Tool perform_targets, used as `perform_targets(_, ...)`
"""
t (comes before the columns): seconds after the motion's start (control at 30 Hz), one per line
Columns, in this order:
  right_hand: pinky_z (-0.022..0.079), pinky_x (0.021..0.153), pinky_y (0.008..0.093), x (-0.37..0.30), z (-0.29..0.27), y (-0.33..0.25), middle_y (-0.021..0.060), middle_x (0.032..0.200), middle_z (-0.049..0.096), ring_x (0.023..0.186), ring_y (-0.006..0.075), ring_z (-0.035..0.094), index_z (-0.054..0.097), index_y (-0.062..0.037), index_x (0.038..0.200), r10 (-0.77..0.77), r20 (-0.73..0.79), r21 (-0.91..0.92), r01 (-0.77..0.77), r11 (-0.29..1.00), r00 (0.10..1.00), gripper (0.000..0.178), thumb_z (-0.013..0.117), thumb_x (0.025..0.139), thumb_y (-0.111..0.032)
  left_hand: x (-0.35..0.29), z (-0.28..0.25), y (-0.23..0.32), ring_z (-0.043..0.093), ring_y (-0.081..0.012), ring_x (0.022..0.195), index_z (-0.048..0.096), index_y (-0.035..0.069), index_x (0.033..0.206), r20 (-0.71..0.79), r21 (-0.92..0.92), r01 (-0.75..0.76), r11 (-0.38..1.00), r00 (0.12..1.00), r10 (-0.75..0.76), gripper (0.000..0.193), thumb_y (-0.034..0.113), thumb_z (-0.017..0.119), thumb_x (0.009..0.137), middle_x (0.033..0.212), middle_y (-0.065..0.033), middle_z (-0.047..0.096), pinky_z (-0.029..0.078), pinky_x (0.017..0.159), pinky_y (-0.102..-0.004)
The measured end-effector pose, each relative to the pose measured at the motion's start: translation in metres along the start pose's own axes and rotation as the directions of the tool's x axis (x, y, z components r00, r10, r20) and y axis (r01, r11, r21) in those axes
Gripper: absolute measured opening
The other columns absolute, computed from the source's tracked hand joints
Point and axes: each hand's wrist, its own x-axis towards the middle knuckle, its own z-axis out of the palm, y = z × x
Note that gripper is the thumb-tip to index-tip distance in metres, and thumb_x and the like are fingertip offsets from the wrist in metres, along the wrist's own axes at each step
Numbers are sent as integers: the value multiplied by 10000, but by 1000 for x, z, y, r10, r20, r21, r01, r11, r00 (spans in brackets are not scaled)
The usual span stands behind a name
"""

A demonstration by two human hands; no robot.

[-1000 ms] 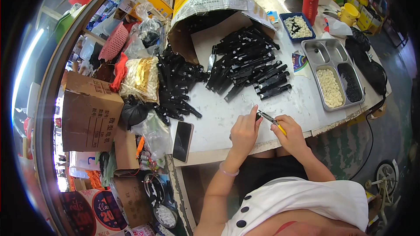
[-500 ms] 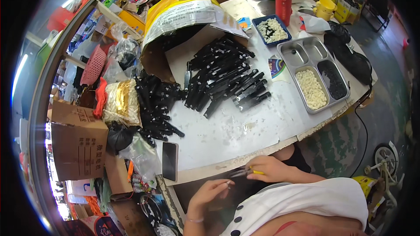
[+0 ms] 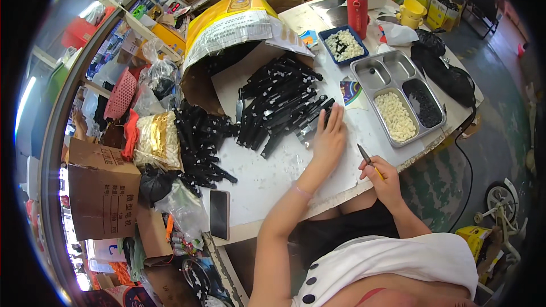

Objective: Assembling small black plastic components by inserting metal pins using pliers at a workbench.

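Observation:
My left hand (image 3: 330, 138) reaches over the table with its fingers stretched out. The fingertips lie on the right end of a pile of black tube-like pieces (image 3: 281, 99), partly covering the nearest ones. My right hand (image 3: 385, 182) is closed around a slim yellow-handled pointed tool (image 3: 365, 156) by the table's front edge. The tool's dark tip points up and away; its exact kind is unclear. Beyond it stands a metal compartment tray (image 3: 392, 142), with small cream-white pieces (image 3: 394, 115) in one section and small black pieces (image 3: 422, 105) in another.
A blue tray (image 3: 343, 61) of white and black bits sits near a red flask (image 3: 358, 14). More black pieces (image 3: 199, 148) heap at left, beside a dark phone (image 3: 219, 213). A large yellow-and-white bag (image 3: 233, 14) lies behind the pile. A cardboard box (image 3: 102, 193) stands left.
My left hand has moved from below the table edge up onto the black pieces; the small white bit at its fingertips no longer shows. My right hand has moved right and up with the tool.

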Motion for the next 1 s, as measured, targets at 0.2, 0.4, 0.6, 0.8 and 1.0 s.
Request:
perform_targets(0.2, 441, 696, 274, 10, -13, 12, 108, 846, 604, 766, 186, 583, 613, 29, 722, 5, -59, -123, -12, 992, 998, 219, 562, 878, -118, -30, 9, 3, 507, -315, 1014, 560, 8, 978, 156, -257, 60, 965, 988, -19, 218, 79, 537, 773, 999, -161, 530, 401, 868, -411)
perform_targets(0.4, 454, 742, 334, 22, 1, 33, 142, 917, 607, 831, 283, 585, 616, 44, 776, -75, -14, -331, 66, 941, 997, 206, 584, 865, -139, -43, -20, -3, 555, -338, 868, 539, 4, 1014, 142, -485, 291, 825, 957, -254, 280, 94, 646, 771, 944, -162, 560, 457, 748, -401)
perform_targets(0.6, 451, 734, 329, 18, 19, 34, 133, 921, 600, 821, 288, 579, 624, 30, 825, -51, 76, -364, 75, 929, 996, 187, 586, 869, -148, -54, -50, 7, 589, -298, 759, 590, 57, 1124, 88, -569, 438, 696, 874, -478, 321, 108, 662, 815, 861, -120, 621, 466, 662, -368)
perform_targets(0.8, 449, 720, 338, 20, 32, 23, 136, 886, 588, 805, 292, 569, 614, 36, 806, -121, 114, -370, 155, 916, 986, 202, 593, 871, -153, -60, -63, 9, 543, -240, 691, 620, 69, 1075, -55, -318, 370, 873, 912, -406, 298, 114, 681, 787, 775, -75, 581, 439, 599, -348)
perform_targets(1.0, 451, 701, 348, 19, 40, 14, 144, 865, 581, 785, 302, 561, 601, 43, 783, -181, 152, -382, 227, 896, 972, 210, 610, 866, -150, -65, -77, 8, 541, -245, 662, 626, 74, 1030, -84, -265, 408, 873, 893, -443, 260, 118, 689, 782, 767, -78, 579, 443, 566, -345)
